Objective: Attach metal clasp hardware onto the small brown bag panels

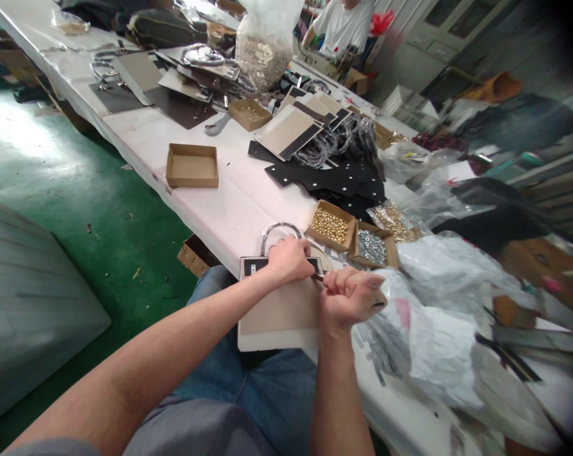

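Note:
A beige panel [281, 310] with a black strip along its top edge lies on my lap, against the table edge. A loop handle [280, 227] in clear plastic wrap sticks up behind that edge. My left hand [290, 258] is closed over the panel's top edge, thumb near the strip. In a closed fist, my right hand [350, 294] grips a hand tool with a thin shaft [318, 277]. The shaft points left at the panel's top right corner, close to my left thumb. Most of the tool's handle is hidden by my fingers.
Beyond my hands stand a box of gold-coloured fasteners [331, 223] and a box of silver ones [371, 246]. Farther off are black pieces [328, 180], stacked panels [289, 130] and a shallow carton [192, 166]. Plastic bags [442, 342] lie right. A person [346, 28] works behind.

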The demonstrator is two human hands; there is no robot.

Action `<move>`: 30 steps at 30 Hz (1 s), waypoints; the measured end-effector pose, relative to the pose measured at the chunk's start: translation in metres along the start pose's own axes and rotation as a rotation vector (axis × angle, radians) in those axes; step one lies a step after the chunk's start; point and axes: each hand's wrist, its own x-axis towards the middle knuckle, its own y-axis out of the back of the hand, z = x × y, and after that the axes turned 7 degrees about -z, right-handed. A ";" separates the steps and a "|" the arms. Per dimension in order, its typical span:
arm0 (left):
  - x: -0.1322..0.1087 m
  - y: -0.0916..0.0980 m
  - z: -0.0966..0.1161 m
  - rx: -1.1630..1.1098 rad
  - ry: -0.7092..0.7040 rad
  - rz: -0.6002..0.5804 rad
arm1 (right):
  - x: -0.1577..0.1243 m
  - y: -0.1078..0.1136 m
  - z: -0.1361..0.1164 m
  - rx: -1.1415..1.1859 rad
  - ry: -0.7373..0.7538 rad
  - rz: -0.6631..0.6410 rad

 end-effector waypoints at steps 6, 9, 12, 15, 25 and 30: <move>0.003 0.000 -0.005 -0.032 -0.008 0.001 | -0.001 0.001 -0.008 0.025 0.033 0.062; 0.004 0.000 -0.007 -0.032 -0.021 -0.014 | 0.005 0.020 -0.020 -0.062 -0.021 0.048; 0.004 -0.002 -0.008 0.001 -0.045 -0.020 | 0.019 0.050 -0.026 -0.382 -0.149 -0.086; 0.002 -0.002 -0.006 0.045 -0.090 0.005 | 0.035 0.078 -0.020 -0.832 -0.247 -0.394; -0.021 0.013 0.024 0.238 -0.302 0.147 | 0.070 0.106 0.002 -0.543 -0.606 -0.924; -0.026 0.011 0.019 0.215 -0.258 0.176 | 0.068 0.103 0.005 -0.385 -0.699 -0.882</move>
